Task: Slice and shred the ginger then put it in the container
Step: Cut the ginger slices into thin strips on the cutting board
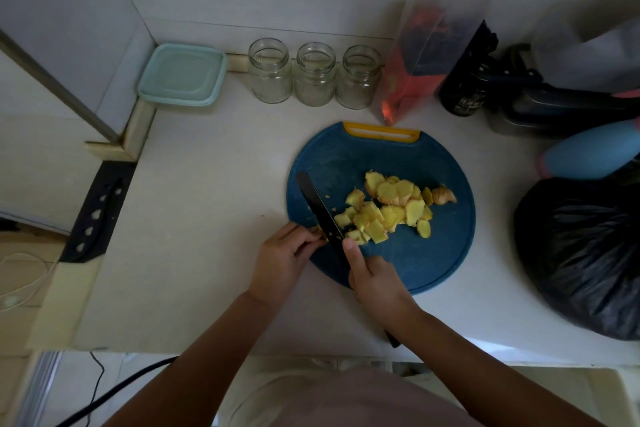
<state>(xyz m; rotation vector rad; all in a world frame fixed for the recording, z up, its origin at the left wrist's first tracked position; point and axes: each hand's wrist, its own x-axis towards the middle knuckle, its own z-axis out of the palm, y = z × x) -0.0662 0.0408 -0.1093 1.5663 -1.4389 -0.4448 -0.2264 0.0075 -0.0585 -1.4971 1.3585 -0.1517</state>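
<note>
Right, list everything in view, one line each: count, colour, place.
cutting board: 1, blue with yellow handle, counter centre
ginger slices: a pile, yellow, on the board
ginger knob: 1, tan, right end of the pile
knife: 1, black, on the board left of the pile
glass jars: 3, clear, row by the back wall
lidded container: 1, pale teal, back left corner
plastic bag: 1, clear with orange contents, behind the board
bottle: 1, black, right of that bag
bin bag: 1, black, counter's right edge
knife sheath: 1, black, counter's left edge
left grip: pinches a small ginger piece beside the blade
right grip: holds the knife handle
</note>
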